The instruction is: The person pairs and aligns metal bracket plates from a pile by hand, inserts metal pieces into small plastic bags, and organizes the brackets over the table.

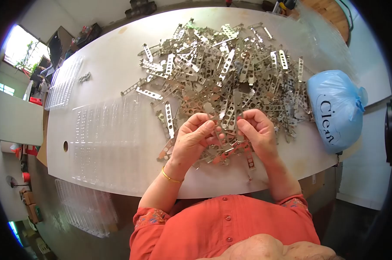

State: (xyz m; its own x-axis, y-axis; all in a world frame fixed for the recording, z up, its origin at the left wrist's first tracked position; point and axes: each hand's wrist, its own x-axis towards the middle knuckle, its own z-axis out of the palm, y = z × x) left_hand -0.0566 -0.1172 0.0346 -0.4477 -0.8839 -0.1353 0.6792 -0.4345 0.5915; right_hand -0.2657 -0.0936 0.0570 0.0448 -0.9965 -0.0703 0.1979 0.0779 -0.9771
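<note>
A large heap of shiny perforated metal brackets covers the middle of the white table. At the heap's near edge, my left hand pinches a thin metal bracket between thumb and fingers. Close to its right, my right hand has its thumb and fingers closed on another flat metal bracket, which stands roughly upright. The two hands are a short gap apart. Where the held pieces overlap the heap, their lower ends are hard to make out.
Clear plastic trays lie on the left of the table, with another tray at the far left. A small metal cluster sits near them. On the right rests a blue bag marked "Clean". Clear plastic sheeting lies behind it.
</note>
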